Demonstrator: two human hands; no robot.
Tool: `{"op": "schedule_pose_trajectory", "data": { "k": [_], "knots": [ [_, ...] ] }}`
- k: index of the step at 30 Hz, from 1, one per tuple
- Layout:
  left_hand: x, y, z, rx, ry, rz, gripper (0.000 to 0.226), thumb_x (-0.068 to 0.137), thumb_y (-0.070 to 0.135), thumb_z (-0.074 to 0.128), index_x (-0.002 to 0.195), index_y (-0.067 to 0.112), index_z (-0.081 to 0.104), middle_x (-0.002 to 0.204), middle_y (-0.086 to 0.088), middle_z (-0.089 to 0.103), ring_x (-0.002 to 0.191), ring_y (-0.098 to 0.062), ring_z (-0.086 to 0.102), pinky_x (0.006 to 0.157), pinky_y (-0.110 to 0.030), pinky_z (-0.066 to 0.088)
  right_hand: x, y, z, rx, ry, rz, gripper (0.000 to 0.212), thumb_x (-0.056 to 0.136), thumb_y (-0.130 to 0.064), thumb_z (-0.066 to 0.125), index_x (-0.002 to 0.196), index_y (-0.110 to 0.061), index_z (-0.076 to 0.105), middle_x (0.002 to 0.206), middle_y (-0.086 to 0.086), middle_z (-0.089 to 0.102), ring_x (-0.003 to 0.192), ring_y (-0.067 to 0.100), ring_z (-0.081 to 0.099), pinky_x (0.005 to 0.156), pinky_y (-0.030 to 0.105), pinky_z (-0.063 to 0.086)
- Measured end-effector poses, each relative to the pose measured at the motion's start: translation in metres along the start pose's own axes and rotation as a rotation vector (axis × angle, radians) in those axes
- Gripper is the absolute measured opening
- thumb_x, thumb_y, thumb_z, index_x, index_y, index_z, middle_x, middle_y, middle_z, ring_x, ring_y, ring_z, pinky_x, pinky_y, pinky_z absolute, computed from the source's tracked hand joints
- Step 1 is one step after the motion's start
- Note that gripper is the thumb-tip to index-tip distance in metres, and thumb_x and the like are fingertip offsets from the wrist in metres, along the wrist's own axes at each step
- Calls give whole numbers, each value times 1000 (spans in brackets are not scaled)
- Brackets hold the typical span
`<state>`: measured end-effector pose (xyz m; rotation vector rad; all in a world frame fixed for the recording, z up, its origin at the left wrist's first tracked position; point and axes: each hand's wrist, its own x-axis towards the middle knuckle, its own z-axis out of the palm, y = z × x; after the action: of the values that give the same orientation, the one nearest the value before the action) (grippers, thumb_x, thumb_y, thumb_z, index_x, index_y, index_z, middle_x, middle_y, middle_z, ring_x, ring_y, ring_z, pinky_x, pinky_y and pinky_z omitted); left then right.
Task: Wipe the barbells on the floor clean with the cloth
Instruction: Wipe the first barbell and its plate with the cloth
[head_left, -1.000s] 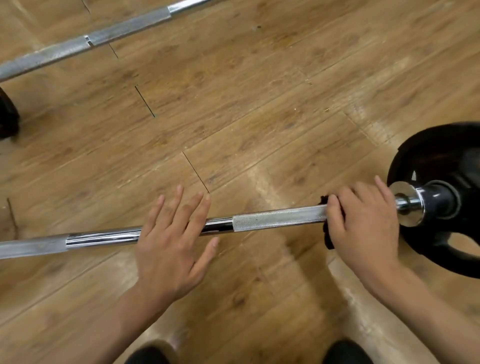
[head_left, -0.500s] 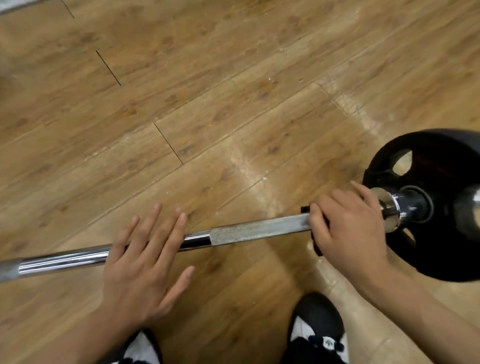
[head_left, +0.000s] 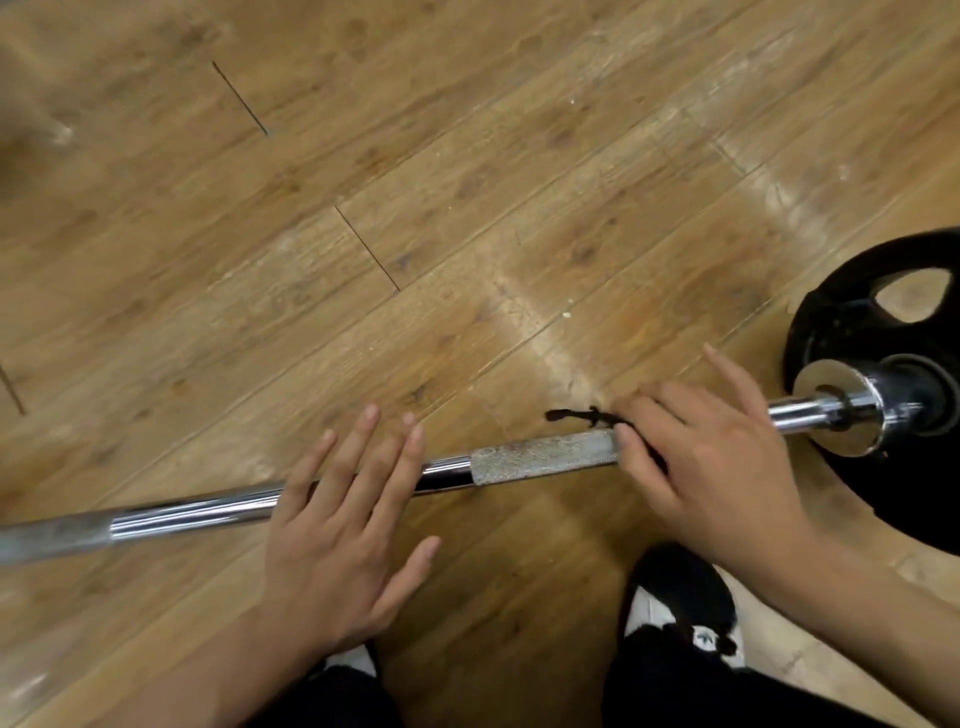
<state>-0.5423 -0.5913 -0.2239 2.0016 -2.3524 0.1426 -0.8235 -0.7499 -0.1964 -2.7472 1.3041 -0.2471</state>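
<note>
Barbell (head_left: 540, 460) on floor (head_left: 467, 156), plate (head_left: 841, 322) at its right end. Left hand (head_left: 343, 540) flat, fingers straight, resting on the smooth section. Right hand (head_left: 711, 467) clamps black cloth (head_left: 592, 415) round the bar by the knurling, index finger lifted.

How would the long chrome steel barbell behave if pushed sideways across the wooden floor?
Probably it rolls rather than slides: its round black weight plate stands on edge like a wheel. Likely heavy and stiff, since the long chrome steel barbell looks solid and straight. The left hand lying flat on it may hold it steady.
</note>
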Motion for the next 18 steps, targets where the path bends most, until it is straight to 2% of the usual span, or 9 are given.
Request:
{"op": "schedule_pose_trajectory", "data": {
  "k": [3, 5, 7, 9, 12, 15, 18],
  "knots": [
    [1, 1, 0, -21, 4, -25, 78, 103, 54, 36, 162, 4, 31, 165, -13, 37, 155, -36, 32, 125, -53, 24, 1, 14, -8, -51, -39, 143, 40, 105, -31, 37, 89, -13, 69, 79, 3, 62, 74, 30, 64, 118, 50, 36],
    [3, 3, -3, -64, -8, -53, 75, 103, 54, 38, 159, 3, 38, 161, -14, 44, 154, -35, 35, 125, -53, 24, 10, -11, -1, -56, -18, 150, 37, 104, -28, 39, 89, -11, 68, 77, 6, 60, 71, 31, 61, 118, 48, 39],
    [6, 2, -8, -109, -39, -65, 74, 103, 53, 39, 157, 3, 41, 158, -14, 49, 154, -34, 36, 124, -53, 27, 22, -54, 16, -12, 5, 34, 34, 105, -28, 42, 95, -11, 70, 80, 8, 63, 72, 30, 63, 118, 45, 41],
    [8, -1, -15, -135, -89, -36, 76, 102, 52, 41, 158, 2, 40, 160, -14, 46, 155, -32, 34, 124, -52, 27, 30, -90, 28, 46, -22, -136, 32, 105, -30, 44, 99, -13, 69, 87, 9, 65, 76, 27, 65, 122, 42, 36],
    [14, -18, -23, -181, -163, 66, 78, 102, 53, 41, 162, 4, 32, 166, -14, 38, 158, -27, 25, 128, -42, 19, 32, -70, 23, 50, -43, -268, 31, 105, -32, 43, 107, -17, 70, 96, 5, 68, 84, 27, 68, 127, 44, 23],
    [26, -45, -28, -229, -225, 236, 76, 105, 52, 40, 165, 8, 26, 171, -13, 25, 161, -27, 18, 129, -44, 16, 9, -3, 5, -18, -9, -164, 34, 105, -31, 43, 108, -15, 73, 102, 5, 69, 89, 29, 69, 123, 54, 27],
    [36, -70, -22, -275, -280, 391, 76, 106, 52, 40, 167, 11, 18, 175, -9, 14, 162, -27, 14, 128, -46, 14, -2, 34, -12, -105, -21, 67, 36, 107, -28, 38, 97, -11, 68, 89, 7, 63, 82, 33, 64, 120, 58, 31]
  ]
}}
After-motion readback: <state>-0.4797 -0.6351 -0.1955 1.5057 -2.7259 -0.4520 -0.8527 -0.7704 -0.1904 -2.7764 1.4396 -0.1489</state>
